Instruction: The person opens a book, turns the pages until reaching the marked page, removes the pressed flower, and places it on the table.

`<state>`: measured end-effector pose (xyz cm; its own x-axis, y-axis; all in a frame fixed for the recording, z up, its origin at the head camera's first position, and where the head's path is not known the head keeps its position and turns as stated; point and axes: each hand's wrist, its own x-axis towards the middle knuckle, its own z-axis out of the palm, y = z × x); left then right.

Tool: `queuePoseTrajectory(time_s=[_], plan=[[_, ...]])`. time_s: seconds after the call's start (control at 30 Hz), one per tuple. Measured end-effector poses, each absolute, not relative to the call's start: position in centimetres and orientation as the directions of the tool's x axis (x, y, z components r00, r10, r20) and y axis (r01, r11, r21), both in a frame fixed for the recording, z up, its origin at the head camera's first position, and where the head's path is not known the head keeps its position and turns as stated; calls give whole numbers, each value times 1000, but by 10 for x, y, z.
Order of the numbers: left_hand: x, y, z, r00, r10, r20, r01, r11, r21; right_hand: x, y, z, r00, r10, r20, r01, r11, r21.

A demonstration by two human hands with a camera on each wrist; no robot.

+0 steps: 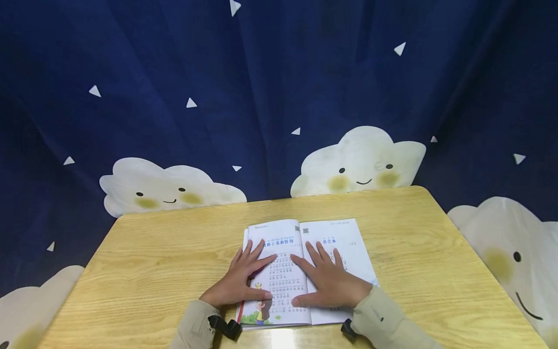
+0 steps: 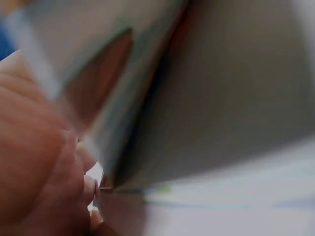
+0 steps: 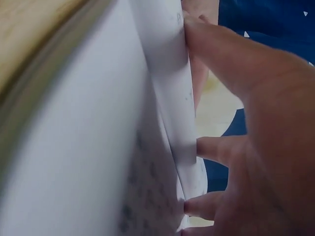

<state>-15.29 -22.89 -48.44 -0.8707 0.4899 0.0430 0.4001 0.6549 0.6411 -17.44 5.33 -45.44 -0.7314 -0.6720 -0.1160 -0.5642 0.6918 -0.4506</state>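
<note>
An open book (image 1: 324, 315) with printed Chinese text lies on the wooden table. Spread over its left page (image 1: 274, 230) is my left hand (image 1: 241, 281), thumb and fingers apart. My right hand (image 1: 329, 282) lies across the right page (image 1: 344, 231), its thumb and forefinger reaching over the centre fold onto the left page. In the right wrist view, fingertips of the right hand (image 3: 275, 128) touch the paper. The left wrist view shows the left hand (image 2: 37, 152) beside blurred pages; its fingertips are mostly hidden there.
The wooden table (image 1: 165, 261) extends to both sides of the book. Behind it hangs a dark blue curtain (image 1: 270, 72) with white triangles and smiling clouds. Each sleeve has a dark wrist device, one being the left strap (image 1: 224, 327).
</note>
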Motion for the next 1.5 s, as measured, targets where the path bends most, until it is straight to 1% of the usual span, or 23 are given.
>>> queuePoseTrajectory(time_s=[0.23, 0.5, 0.63, 0.7, 0.87, 0.93, 1.1, 1.5], plan=[[-152, -228, -485, -877, 477, 53, 400, 666, 629, -176, 61, -446, -731, -672, -120, -544, 679, -493], [-152, -229, -485, -875, 481, 59, 407, 663, 629, -189, 74, -436, -774, -628, -78, -496, 678, -543], [-153, -228, -484, -875, 481, 64, 409, 662, 628, -204, 86, -428, -816, -575, -57, -467, 714, -521], [-153, -229, -484, -874, 481, 66, 412, 662, 626, -213, 93, -425, -843, -534, -62, -443, 755, -483], [-153, -229, -485, -878, 476, 55, 403, 673, 620, -234, 108, -424, -896, -431, -105, -353, 836, -420], [-152, -229, -484, -880, 473, 42, 393, 675, 624, -238, 113, -425, -907, -403, -121, -320, 847, -424], [-151, -228, -484, -882, 470, 33, 383, 674, 632, -241, 118, -430, -922, -366, -128, -280, 858, -431], [-152, -229, -487, -877, 476, 60, 405, 668, 624, -240, 118, -441, -927, -345, -150, -249, 862, -441]])
